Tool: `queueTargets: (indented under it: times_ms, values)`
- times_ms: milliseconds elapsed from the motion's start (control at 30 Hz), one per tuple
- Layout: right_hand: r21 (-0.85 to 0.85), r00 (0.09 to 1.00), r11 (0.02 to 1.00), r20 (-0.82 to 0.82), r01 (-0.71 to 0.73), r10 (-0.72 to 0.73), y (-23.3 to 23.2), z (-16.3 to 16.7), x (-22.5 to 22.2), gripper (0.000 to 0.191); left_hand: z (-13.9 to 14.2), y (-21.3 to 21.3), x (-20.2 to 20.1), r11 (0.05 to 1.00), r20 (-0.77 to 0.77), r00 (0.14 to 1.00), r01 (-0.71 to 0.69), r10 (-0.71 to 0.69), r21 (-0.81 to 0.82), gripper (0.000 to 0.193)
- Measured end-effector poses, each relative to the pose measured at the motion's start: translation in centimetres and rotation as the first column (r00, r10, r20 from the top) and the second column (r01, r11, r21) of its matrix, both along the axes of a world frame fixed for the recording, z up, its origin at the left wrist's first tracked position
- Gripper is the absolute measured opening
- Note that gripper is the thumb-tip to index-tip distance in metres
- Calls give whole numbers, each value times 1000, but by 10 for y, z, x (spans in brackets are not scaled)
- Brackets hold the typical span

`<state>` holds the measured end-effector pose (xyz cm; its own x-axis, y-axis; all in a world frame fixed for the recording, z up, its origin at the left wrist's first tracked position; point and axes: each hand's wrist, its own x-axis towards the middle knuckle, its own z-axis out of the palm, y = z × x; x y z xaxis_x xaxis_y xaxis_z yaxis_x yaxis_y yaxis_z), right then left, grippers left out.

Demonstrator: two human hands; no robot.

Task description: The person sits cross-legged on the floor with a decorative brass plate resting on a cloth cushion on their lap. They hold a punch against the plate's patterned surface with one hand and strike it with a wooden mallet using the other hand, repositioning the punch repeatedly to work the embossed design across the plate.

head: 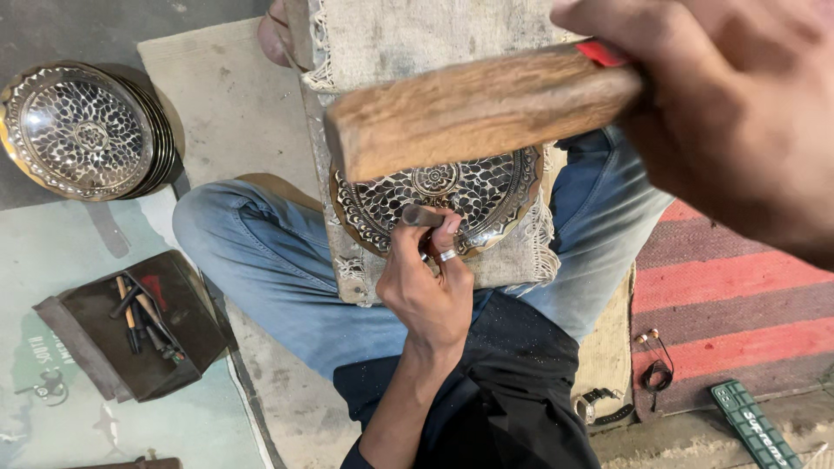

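His left hand (427,291) pinches a punch (422,215) upright on the plate (486,195) just beyond it, while the right hand (738,113), gripping a mallet (478,108), should strike squarely.

Soft even daylight, faint shadows; the raised right hand (738,113) and wooden mallet (478,108) blur close up
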<state>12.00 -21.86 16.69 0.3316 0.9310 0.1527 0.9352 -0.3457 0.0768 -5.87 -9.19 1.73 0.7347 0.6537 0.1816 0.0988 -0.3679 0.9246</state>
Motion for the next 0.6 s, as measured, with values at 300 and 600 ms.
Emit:
queueTargets:
  times_ms: [300,600]
  values:
    - [-185,996,983,84,-12,28,2,-5,-1,44,-2,1,0,999,16,1000,15,-15,39,13]
    - [-113,993,990,-70,86,-94,-2,-8,-7,35,-1,1,-2,999,-10,1000,9,-9,49,11]
